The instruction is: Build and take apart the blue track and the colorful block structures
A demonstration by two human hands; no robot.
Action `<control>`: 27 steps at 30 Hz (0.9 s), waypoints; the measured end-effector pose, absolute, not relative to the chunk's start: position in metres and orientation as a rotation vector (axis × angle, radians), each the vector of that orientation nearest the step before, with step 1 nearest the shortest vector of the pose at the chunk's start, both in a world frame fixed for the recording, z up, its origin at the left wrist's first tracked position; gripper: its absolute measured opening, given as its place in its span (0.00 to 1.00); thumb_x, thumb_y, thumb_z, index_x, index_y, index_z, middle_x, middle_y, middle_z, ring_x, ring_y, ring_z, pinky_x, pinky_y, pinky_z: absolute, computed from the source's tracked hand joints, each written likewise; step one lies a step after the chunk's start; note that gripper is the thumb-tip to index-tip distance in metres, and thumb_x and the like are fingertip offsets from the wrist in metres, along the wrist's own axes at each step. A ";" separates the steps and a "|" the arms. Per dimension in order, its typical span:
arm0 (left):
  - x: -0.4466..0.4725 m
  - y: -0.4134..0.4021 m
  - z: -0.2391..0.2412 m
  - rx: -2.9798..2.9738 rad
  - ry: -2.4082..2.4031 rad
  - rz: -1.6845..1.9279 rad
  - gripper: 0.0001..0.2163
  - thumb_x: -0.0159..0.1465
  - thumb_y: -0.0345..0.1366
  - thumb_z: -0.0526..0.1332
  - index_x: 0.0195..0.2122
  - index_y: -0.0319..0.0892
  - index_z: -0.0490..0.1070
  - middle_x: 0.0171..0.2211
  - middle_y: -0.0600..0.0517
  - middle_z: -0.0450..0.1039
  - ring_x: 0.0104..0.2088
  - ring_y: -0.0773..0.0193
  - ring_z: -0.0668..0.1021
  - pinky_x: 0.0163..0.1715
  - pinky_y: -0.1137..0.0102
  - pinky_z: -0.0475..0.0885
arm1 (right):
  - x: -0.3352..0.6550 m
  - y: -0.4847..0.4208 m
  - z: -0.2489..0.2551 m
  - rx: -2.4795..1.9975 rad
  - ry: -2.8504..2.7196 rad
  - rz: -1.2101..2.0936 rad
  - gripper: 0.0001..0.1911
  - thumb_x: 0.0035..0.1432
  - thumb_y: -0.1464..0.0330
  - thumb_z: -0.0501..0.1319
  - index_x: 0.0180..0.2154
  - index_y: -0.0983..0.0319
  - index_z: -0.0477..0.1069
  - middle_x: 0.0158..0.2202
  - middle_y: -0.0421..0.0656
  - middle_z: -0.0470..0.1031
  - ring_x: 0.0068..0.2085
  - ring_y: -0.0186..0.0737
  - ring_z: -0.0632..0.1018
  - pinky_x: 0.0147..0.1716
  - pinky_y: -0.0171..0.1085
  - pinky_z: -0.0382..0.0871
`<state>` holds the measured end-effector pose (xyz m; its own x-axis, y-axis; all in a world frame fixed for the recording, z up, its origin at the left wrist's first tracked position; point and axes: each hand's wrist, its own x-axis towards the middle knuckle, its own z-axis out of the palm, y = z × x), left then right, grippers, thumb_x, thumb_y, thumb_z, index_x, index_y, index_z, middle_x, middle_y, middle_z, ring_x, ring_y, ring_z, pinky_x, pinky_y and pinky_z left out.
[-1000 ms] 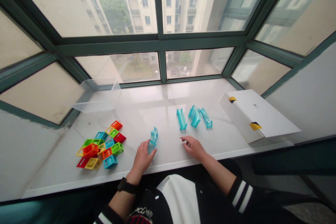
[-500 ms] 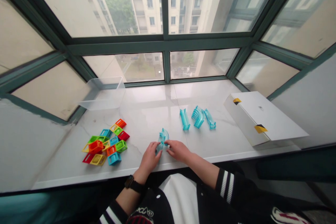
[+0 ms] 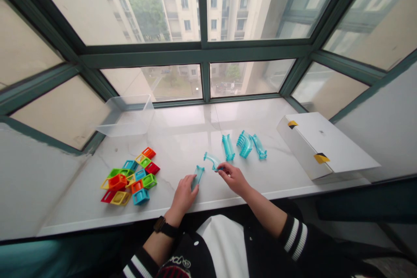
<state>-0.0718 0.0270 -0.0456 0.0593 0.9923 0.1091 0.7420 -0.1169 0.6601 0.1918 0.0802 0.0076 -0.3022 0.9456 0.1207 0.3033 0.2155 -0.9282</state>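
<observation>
Near the front edge of the white sill, my left hand [image 3: 186,192] is closed around a straight, clear blue track piece [image 3: 198,174], its far end showing past my fingers. My right hand [image 3: 232,177] pinches one end of a curved clear blue track piece [image 3: 211,159], which points away to the left. The two pieces are apart. Beyond my right hand lie more of the same kind: a straight track piece [image 3: 228,147], a stack of curved track pieces [image 3: 244,143] and another narrow track piece [image 3: 259,147].
On the left is a heap of coloured plastic blocks [image 3: 130,178]. Behind it stands a clear plastic bin [image 3: 127,128]. A white box [image 3: 329,143] with yellow-black tabs sits at the right. Green window frames [image 3: 202,54] enclose the sill [image 3: 182,139].
My right hand has moved right with the curved track piece, drawing it away from the straight one. My left hand stays nearly in place with the straight piece.
</observation>
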 end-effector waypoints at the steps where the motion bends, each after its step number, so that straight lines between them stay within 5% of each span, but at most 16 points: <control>1: -0.073 0.027 -0.047 1.931 1.751 0.776 0.17 0.67 0.38 0.59 0.57 0.48 0.74 0.52 0.45 0.78 0.53 0.48 0.78 0.59 0.50 0.73 | 0.197 0.080 0.011 -1.155 -1.724 1.097 0.10 0.68 0.59 0.61 0.45 0.57 0.76 0.39 0.42 0.83 0.38 0.41 0.82 0.41 0.39 0.76; 9: -0.077 0.029 -0.056 2.002 1.846 0.883 0.15 0.72 0.42 0.56 0.57 0.46 0.73 0.53 0.43 0.77 0.53 0.48 0.77 0.58 0.51 0.71 | 0.263 0.089 0.042 -1.186 -1.516 0.929 0.16 0.66 0.53 0.65 0.43 0.59 0.79 0.35 0.43 0.78 0.33 0.40 0.77 0.35 0.38 0.74; 19: -0.079 0.029 -0.063 2.048 1.853 0.878 0.14 0.73 0.41 0.55 0.57 0.46 0.72 0.52 0.44 0.76 0.52 0.48 0.77 0.56 0.52 0.72 | 0.327 0.116 0.049 -1.365 -1.530 0.469 0.16 0.66 0.54 0.64 0.46 0.58 0.81 0.42 0.46 0.80 0.40 0.43 0.79 0.44 0.44 0.76; 27: -0.080 0.030 -0.068 2.094 1.858 0.899 0.14 0.74 0.41 0.56 0.57 0.46 0.72 0.52 0.44 0.76 0.52 0.49 0.77 0.56 0.52 0.73 | 0.317 0.138 0.040 -1.402 -1.630 0.405 0.15 0.67 0.56 0.61 0.44 0.58 0.81 0.42 0.48 0.80 0.40 0.46 0.80 0.45 0.47 0.77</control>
<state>-0.0802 0.0301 -0.0678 0.0243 0.9522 0.3046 0.8296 -0.1892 0.5253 0.3169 0.1382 0.0402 0.0693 0.9049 0.4200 0.6027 0.2976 -0.7404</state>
